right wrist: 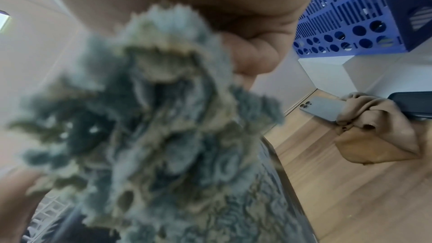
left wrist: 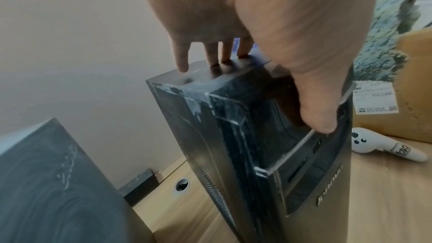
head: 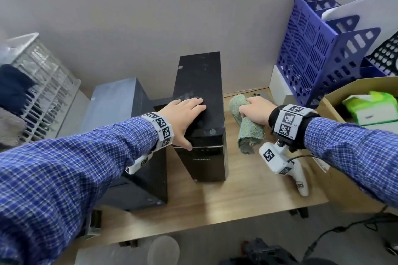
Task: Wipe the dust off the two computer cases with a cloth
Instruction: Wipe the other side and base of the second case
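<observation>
A black tower computer case (head: 199, 101) is standing upright on the wooden desk (head: 247, 189), and its dusty top is being pressed by the left hand (head: 183, 114): the fingers are lying flat and straight on the top panel while the thumb is reaching down over the upper front edge. Raised lettering is showing on the front panel, too blurred to be read. A second, wider computer case (head: 120, 101), its top grey with dust, is standing just to the left of the first.

To the right of the black case, a bunched grey-green cloth (head: 245, 122) is being gripped by the right hand (head: 256, 112), with the fingers curled round its upper part and the loose end hanging down towards the desk. In the right wrist view the cloth is filling most of the picture beside the case's side.

A white handheld controller (left wrist: 385, 147) with an unreadable logo is lying on the desk. A cardboard box (head: 336, 101) bearing a printed label, its text illegible, is sitting at the right, behind it a blue file rack (head: 312, 49). A grey smartphone (right wrist: 325, 108) is lying near the wall.
</observation>
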A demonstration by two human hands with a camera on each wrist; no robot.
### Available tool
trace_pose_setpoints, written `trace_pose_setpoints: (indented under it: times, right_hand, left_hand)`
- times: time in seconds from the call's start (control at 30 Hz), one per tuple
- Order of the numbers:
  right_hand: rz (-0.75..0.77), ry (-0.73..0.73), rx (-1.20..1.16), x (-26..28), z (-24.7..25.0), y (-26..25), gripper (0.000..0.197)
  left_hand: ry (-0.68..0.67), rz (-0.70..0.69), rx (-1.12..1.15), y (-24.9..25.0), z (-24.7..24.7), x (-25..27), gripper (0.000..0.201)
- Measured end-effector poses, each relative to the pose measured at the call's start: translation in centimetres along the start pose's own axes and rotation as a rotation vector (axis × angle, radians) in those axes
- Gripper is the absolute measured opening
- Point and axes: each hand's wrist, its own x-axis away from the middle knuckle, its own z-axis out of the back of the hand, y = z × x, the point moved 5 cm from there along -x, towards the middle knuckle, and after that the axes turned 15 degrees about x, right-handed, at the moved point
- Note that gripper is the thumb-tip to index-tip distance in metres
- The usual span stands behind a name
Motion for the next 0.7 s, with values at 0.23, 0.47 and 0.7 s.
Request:
trace_pose_setpoints:
  times: [0.23,0.47,0.7]
  right_hand:
    - [0.019,0.063,-0.035,-2.5,0.6,0.2,0.009]
    - [-0.066,0.067,-0.072,-5.6,-1.0,2.8,0.015]
    - [0.215,0.222,-0.108,-8.7,1.5,-1.9,0.026]
  left_hand:
    - [0.003,0.003,0.016,0.9,0.8,-1.0,0.129]
    - [0.055,0.084,0.132,4.8,-0.4,-3.0,0.132]
    - [0.107,0.177,0.209,1.9,0.6,-3.7,0.117]
